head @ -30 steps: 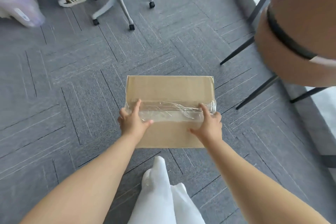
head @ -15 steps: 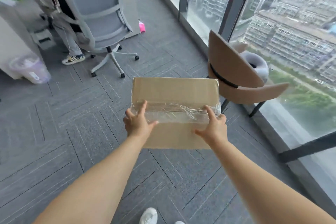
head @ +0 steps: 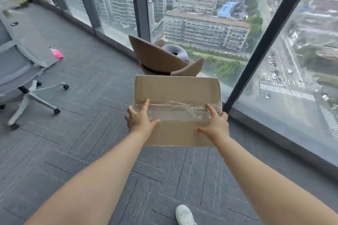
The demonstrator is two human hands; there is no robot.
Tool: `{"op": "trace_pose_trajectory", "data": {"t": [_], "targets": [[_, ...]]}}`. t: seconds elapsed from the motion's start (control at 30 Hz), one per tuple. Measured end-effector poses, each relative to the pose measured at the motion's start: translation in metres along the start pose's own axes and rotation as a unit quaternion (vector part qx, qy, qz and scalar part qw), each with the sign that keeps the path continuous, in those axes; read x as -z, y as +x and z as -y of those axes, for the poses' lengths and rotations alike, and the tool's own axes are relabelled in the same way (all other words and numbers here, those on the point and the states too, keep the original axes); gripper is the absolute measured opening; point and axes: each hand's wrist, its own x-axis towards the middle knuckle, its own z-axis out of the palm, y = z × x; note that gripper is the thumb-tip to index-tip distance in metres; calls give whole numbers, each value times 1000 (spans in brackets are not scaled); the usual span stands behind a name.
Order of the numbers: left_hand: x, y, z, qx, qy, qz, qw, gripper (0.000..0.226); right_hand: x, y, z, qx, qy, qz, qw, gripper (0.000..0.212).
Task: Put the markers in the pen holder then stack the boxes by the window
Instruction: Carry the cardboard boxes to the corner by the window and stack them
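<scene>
A brown cardboard box sealed with clear tape is held in the air in front of me, above the grey carpet. My left hand grips its left side and my right hand grips its right side, thumbs on top. The floor-to-ceiling window is just beyond the box. No markers, pen holder or other boxes are in view.
A brown shell chair with a grey ring cushion stands by the glass behind the box. A grey office chair is at the left. A pink object lies on the floor. My white shoe shows at the bottom.
The view has swung upward from the carpet to the window. The box stays in both hands and is now closer to the glass, with the brown chair behind it.
</scene>
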Motion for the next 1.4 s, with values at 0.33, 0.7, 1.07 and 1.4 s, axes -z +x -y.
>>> {"op": "trace_pose_trajectory", "data": {"t": [0.33,0.7,1.07,1.4], "targets": [[-64,-97,-122,-202,35,113,972,80,104,-104,-136,-165,56,-146,974,94],[-172,-268,-286,-348,32,200,916,79,229,-214,-319,-272,112,-286,912,96],[-299,-488,-441,-427,13,284,858,78,379,-331,-526,-360,98,-357,856,97],[-388,-629,-550,-508,35,332,794,74,458,-395,-663,-442,113,-404,793,99]]}}
